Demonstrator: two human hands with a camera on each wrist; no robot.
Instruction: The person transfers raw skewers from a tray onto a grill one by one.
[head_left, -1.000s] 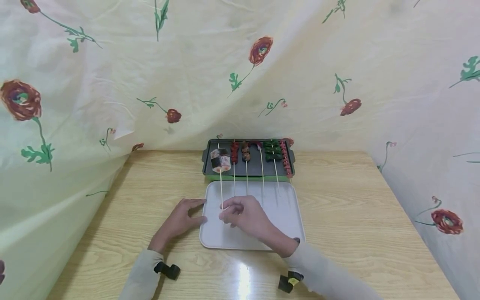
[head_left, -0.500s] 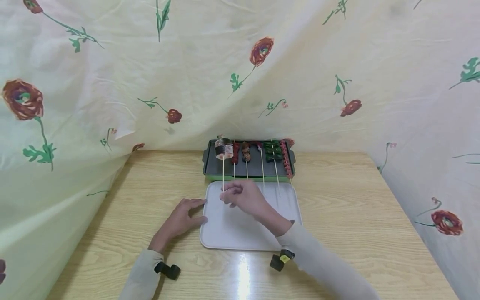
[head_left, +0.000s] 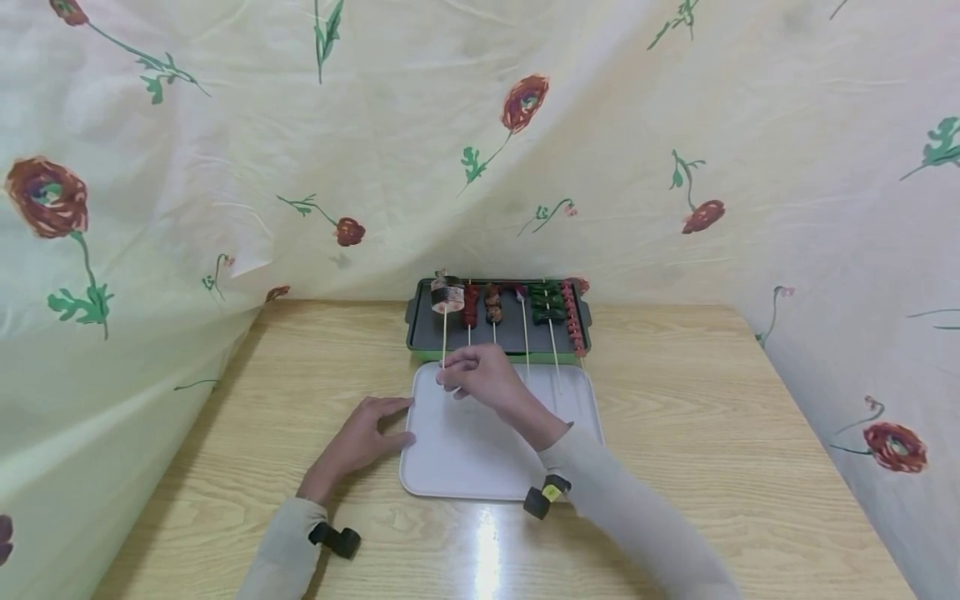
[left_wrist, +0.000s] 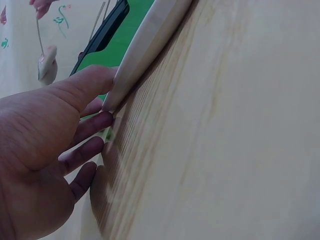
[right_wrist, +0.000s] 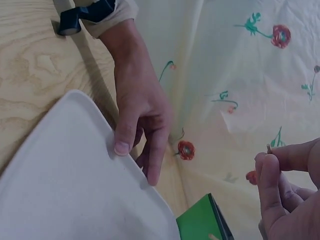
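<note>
My right hand (head_left: 487, 379) pinches the lower stick of a skewer (head_left: 447, 296) between thumb and fingers. Chunky pieces with dark skin and pale pinkish flesh are threaded at its top, held over the left end of a black grill plate (head_left: 510, 340). In the right wrist view, the stick's end shows between the fingertips of the right hand (right_wrist: 287, 192). My left hand (head_left: 363, 437) rests at the left edge of a white tray (head_left: 465, 454), thumb and fingers spread and touching the rim. The left wrist view shows those fingertips against the tray's side (left_wrist: 150, 50).
Several other skewers lie across the grill: red pieces (head_left: 470, 307), browned meat (head_left: 492, 304), a purplish curled piece (head_left: 517, 292), green vegetables (head_left: 546, 302) and small pink pieces (head_left: 572, 321). Their sticks extend over the tray. A flowered cloth (head_left: 420, 150) hangs behind the wooden table (head_left: 675, 433).
My right hand has moved forward with the skewer, bringing its pieces slightly up and right over the grill's left end. The left hand stays at the tray edge.
</note>
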